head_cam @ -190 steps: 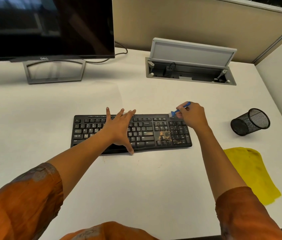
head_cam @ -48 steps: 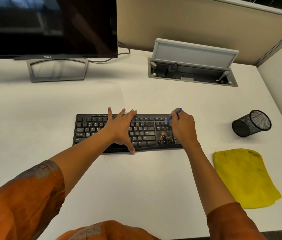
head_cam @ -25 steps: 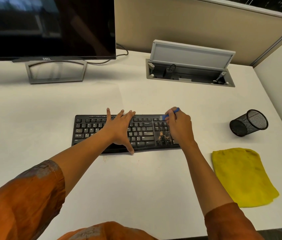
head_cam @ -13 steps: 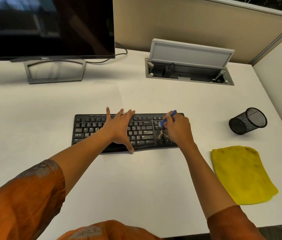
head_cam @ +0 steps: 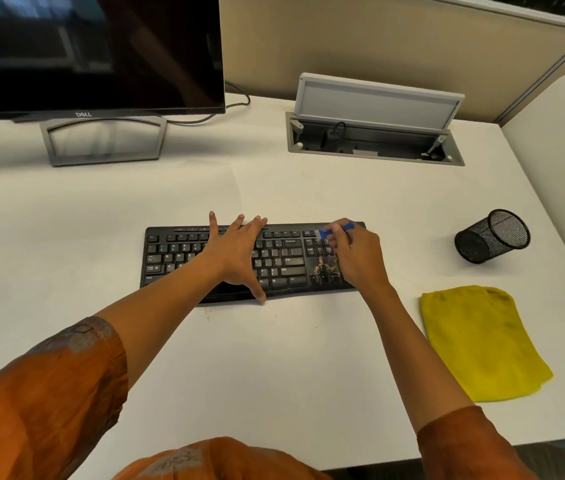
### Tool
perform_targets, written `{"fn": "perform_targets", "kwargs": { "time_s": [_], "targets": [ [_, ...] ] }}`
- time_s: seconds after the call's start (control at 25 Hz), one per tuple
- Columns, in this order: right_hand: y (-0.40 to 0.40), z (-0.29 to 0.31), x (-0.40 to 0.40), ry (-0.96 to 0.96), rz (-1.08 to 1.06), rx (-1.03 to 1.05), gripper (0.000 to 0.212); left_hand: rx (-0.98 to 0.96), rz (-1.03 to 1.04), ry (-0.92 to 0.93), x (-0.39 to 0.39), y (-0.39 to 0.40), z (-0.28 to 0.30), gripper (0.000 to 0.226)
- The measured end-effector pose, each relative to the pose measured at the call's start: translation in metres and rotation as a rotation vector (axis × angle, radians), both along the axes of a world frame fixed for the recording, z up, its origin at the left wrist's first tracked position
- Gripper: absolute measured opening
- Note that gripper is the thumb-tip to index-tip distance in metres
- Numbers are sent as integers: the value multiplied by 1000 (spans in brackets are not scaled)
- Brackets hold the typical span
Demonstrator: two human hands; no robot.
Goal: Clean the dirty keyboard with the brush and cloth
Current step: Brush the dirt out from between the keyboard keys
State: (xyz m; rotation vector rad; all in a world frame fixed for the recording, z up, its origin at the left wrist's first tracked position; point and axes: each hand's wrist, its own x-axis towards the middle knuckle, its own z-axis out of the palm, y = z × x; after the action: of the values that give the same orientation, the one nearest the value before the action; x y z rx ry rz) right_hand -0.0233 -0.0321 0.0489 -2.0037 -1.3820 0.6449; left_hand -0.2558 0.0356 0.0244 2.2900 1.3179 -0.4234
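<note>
Right hand (head_cam: 360,258) pinching small blue-handled brush (head_cam: 334,231) over top-right keys of black keyboard (head_cam: 284,261) on white desk (head_cam: 274,358). Left hand (head_cam: 236,252) lying flat, grip wide, pinning board. Yellow cloth (head_cam: 478,341) waiting right. Risk: bristles flicking brown grime deeper between keys.

On the white bench (head_cam: 274,375) we see a Dell monitor (head_cam: 90,53), an open cable box (head_cam: 374,133), and a tipped mesh pen cup (head_cam: 492,237).

cloth (head_cam: 481,342) right of keyboard (head_cam: 205,258) (apart)
</note>
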Motion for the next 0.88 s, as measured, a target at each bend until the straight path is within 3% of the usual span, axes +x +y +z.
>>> {"fn": "perform_targets", "kwargs": {
  "time_s": [0.24,0.48,0.68,0.88],
  "targets": [
    [-12,-9,-1,-94,-21,-163,35,-1,9,-5,0,-2,1,161],
    [4,3,-14,-6,-76,-7,33,-6,8,-7,0,-1,2,162],
    [0,-6,-15,-148,-45,-225,39,-4,9,-4,0,-1,2,162],
    [11,12,-20,-72,-53,-68,38,-3,5,-8,0,-1,1,161]
  ]
}}
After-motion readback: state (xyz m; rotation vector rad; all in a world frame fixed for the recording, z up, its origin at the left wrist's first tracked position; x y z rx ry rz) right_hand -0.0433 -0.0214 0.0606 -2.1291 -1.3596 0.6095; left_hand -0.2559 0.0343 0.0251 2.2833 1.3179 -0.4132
